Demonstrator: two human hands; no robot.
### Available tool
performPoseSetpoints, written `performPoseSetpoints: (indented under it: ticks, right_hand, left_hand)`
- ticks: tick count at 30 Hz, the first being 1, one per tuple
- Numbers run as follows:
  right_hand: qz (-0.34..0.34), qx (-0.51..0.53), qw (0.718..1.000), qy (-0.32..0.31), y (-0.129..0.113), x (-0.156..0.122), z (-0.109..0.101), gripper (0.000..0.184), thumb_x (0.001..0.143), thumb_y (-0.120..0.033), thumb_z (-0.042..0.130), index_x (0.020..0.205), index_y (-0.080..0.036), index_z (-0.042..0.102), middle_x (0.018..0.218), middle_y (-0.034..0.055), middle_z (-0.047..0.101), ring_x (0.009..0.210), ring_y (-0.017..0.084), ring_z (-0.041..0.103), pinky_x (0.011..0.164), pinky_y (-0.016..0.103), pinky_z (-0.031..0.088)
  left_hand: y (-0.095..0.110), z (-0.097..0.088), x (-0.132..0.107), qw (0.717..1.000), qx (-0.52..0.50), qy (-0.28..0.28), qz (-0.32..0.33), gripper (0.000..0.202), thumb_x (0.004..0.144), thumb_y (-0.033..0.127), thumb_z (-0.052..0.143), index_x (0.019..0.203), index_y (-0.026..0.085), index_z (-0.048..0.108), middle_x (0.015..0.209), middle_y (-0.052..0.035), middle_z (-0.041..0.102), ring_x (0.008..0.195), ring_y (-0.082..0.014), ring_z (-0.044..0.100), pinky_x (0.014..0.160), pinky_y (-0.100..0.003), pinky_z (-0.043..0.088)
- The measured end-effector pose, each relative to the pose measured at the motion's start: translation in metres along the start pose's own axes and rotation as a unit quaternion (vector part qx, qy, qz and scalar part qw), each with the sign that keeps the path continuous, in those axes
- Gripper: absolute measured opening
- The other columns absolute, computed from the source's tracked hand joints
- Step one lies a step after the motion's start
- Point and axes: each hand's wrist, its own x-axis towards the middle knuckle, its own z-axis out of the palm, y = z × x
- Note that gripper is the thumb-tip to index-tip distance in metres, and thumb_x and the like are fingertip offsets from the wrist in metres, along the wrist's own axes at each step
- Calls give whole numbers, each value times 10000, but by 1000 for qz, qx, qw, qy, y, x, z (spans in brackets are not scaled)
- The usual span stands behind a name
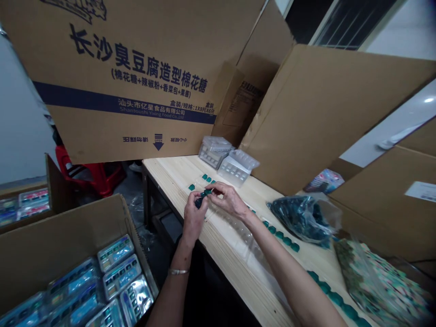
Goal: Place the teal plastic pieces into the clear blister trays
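Above a pale wooden table (175, 175), at the centre of the frame, a person's two bare hands are working close together. The left hand (195, 214), its wrist wearing a silvery bracelet (179, 271), is closing its fingers around small dark teal pieces (205, 193); the right hand (226, 198) is pinching at the same cluster from the other side. Their exact number is staying hidden behind the fingers. More green pieces (279, 235) are lying in a row right of centre, beside clear plastic trays (235, 227) that are partly showing beneath the right forearm. Clear containers (235, 169) are standing just above the hands. At right, a plastic bag (299, 217) is holding more dark teal pieces, and a bag of multicoloured packets (384, 277) is filling the lower right corner. At lower left, a cardboard carton (112, 215) is holding clear-topped blue packs (121, 275).
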Motion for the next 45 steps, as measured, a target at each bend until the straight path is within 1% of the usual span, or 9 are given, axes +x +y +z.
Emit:
performPoseSetpoints:
  ticks: [5, 12, 16, 21, 27, 35, 37, 42, 45]
  right_hand:
    - [-63, -39, 996, -46, -3, -3, -7, 299, 804, -146, 486, 1066, -180, 626, 997, 81, 639, 885, 166, 589, 803, 289, 457]
    - [147, 119, 981, -39, 8, -6, -2, 278, 714, -178, 512, 932, -138, 681, 744, 29, 670, 652, 125, 600, 622, 225, 461]
    - [208, 194, 958, -41, 16, -7, -2, 288, 672, -154, 513, 895, -139, 694, 662, 3, 660, 609, 110, 596, 618, 211, 458]
    - [213, 203, 954, -54, 20, -8, -4, 305, 667, -152, 520, 917, -148, 694, 654, -2, 669, 608, 111, 600, 637, 218, 463]
    - [226, 177, 957, -32, 15, -12, -9, 273, 693, -197, 541, 915, -152, 693, 639, 1, 671, 582, 113, 594, 621, 222, 464]
    - [221, 130, 967, -4, 18, -18, -2, 260, 696, -213, 539, 895, -156, 696, 624, -5, 664, 558, 111, 582, 564, 207, 441]
    - [218, 130, 967, 25, 25, -17, -8, 256, 682, -216, 546, 878, -149, 695, 616, -2, 661, 560, 118, 587, 564, 215, 447]
    - [233, 171, 933, 214, 48, -15, -44, 271, 670, -259, 586, 887, -127, 680, 644, 24, 670, 612, 145, 619, 677, 287, 497]
    - [277, 235, 908, 208, 47, -17, -44, 298, 647, -275, 647, 904, -128, 679, 743, 46, 686, 606, 132, 611, 685, 295, 510]
  left_hand:
    - [6, -2, -2, 996, 55, -27, 70, 152, 795, 271, 524, 929, 199, 511, 877, -21, 593, 850, -147, 561, 797, -264, 411]
    - [-2, 2, -1, 997, 16, -62, 35, 122, 783, 247, 513, 894, 198, 517, 855, -22, 596, 830, -156, 558, 762, -261, 413]
    - [-1, 1, -1, 995, 49, -66, 54, 108, 781, 234, 506, 882, 199, 523, 839, -17, 597, 807, -158, 560, 767, -269, 411]
    - [7, -3, -2, 988, 109, -73, 80, 102, 784, 227, 488, 876, 202, 523, 822, -10, 603, 783, -156, 566, 764, -271, 408]
    - [7, -6, 1, 994, 59, -91, 34, 125, 762, 233, 511, 879, 191, 526, 836, -18, 607, 821, -156, 563, 762, -263, 405]
    - [6, -4, -2, 990, 19, -136, -30, 60, 723, 204, 496, 780, 186, 506, 664, 44, 520, 576, -88, 458, 554, -197, 357]
    - [8, -8, -1, 989, 8, -140, -43, 49, 723, 211, 497, 762, 183, 504, 634, 50, 498, 547, -80, 434, 523, -187, 345]
    - [13, -26, 5, 991, -40, -79, -98, 138, 715, 295, 557, 793, 185, 528, 669, 32, 531, 506, -65, 422, 419, -155, 302]
    - [13, -26, 5, 979, -115, -72, -153, 222, 719, 379, 571, 835, 196, 520, 722, 23, 549, 443, -45, 384, 338, -137, 230]
